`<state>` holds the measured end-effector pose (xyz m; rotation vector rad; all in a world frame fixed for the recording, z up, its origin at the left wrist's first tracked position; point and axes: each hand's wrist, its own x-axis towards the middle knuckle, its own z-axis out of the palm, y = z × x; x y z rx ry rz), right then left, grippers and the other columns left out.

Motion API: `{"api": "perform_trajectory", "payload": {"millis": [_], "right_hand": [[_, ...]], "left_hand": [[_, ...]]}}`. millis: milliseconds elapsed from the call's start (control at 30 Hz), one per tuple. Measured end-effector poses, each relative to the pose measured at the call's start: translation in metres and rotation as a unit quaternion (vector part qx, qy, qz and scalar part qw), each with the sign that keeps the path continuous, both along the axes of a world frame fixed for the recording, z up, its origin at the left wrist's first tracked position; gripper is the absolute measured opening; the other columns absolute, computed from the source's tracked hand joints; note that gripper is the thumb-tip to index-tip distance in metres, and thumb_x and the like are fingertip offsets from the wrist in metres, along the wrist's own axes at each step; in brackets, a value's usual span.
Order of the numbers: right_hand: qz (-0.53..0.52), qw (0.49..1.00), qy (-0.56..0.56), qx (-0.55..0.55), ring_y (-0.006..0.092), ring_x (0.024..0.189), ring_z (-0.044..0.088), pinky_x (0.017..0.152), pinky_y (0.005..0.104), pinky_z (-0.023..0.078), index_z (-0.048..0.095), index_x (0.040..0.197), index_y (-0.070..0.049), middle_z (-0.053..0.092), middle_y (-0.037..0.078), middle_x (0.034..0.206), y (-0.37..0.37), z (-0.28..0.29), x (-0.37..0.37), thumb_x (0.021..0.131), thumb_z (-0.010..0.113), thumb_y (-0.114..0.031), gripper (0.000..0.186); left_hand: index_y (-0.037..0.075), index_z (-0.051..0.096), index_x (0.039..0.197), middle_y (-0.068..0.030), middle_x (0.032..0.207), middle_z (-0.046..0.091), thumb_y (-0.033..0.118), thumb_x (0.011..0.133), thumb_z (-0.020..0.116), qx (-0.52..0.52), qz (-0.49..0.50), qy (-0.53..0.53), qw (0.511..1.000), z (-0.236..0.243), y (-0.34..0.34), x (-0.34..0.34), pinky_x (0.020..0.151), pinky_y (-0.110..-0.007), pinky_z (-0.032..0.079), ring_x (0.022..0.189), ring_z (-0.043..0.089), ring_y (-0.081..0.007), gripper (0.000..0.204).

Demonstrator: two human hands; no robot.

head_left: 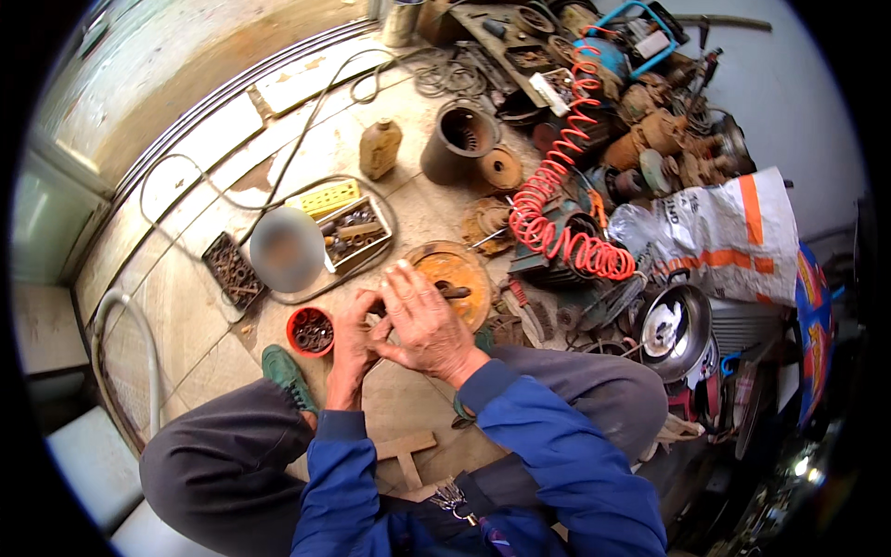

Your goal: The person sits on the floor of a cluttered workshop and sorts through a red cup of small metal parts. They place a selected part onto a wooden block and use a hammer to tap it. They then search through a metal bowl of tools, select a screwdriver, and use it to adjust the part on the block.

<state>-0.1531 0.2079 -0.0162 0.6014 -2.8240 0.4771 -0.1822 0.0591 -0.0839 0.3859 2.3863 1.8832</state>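
My left hand (351, 336) and my right hand (422, 320) meet in front of me, above the floor between my knees. The left fingers are curled and the right fingers lie together, bent over toward the left hand, its thumb close to it. A small thing seems to be between them, but the fingers hide what it is. Just beyond the right hand lies a round, rusty yellow disc (469, 269) with a dark part at its middle. To the left of the hands stands a red cup (294, 320) holding small dark metal pieces.
A dark tray (234, 269) of fasteners and a white box (385, 243) of parts lie ahead left. Beyond are a plastic bottle (380, 148) and a dark cylinder (434, 162). A red coiled hose (557, 237) crosses piled metal parts at right. A wooden T-shaped piece (406, 452) lies between my legs.
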Motion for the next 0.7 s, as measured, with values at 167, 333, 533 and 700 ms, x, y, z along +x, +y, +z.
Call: {"api": "perform_trajectory", "payload": {"millis": [167, 333, 533, 700], "right_hand": [[-0.009, 0.999, 0.029, -0.009, 0.0411, 0.137, 0.045, 0.117, 0.0445, 0.035, 0.054, 0.128, 0.013, 0.055, 0.028, 0.135, 0.002, 0.002, 0.000, 0.081, 0.073, -0.047, 0.078], [-0.032, 0.997, 0.012, -0.072, 0.0406, 0.136, 0.047, 0.117, 0.0452, 0.035, 0.054, 0.130, 0.012, 0.054, 0.028, 0.138, 0.003, -0.006, 0.007, 0.084, 0.071, -0.049, 0.079], [-0.023, 0.995, 0.044, -0.088, 0.0422, 0.138, 0.044, 0.118, 0.0475, 0.034, 0.055, 0.129, 0.013, 0.053, 0.029, 0.140, 0.002, -0.014, 0.011, 0.079, 0.071, -0.049, 0.082], [-0.048, 0.981, 0.077, -0.170, 0.0414, 0.138, 0.044, 0.117, 0.0445, 0.034, 0.065, 0.117, 0.011, 0.058, 0.027, 0.134, -0.002, -0.029, 0.006, 0.071, 0.072, -0.043, 0.072]], "left_hand": [[-0.001, 0.068, 0.089, -0.0141, 0.081, 0.064, 0.001, 0.072, 0.071, -0.061, -0.014, 0.038, 0.997, 0.015, 0.001, -0.005, 0.068, -0.035, 0.051, 0.073, 0.065, -0.0281, 0.018], [0.000, 0.068, 0.093, -0.0109, 0.079, 0.055, -0.004, 0.071, 0.068, -0.068, -0.064, 0.029, 0.995, 0.012, -0.003, -0.008, 0.067, -0.033, 0.046, 0.072, 0.057, -0.0248, 0.022], [-0.002, 0.068, 0.109, -0.0073, 0.103, 0.065, -0.002, 0.078, 0.068, 0.051, -0.057, -0.028, 0.997, -0.023, -0.014, -0.002, 0.084, -0.030, 0.048, 0.096, 0.062, -0.0195, 0.030], [-0.004, 0.059, 0.127, -0.0082, 0.121, 0.064, 0.009, 0.089, 0.066, 0.096, -0.128, -0.052, 0.986, -0.030, -0.017, 0.001, 0.092, -0.030, 0.049, 0.107, 0.060, -0.0175, 0.041]]}}
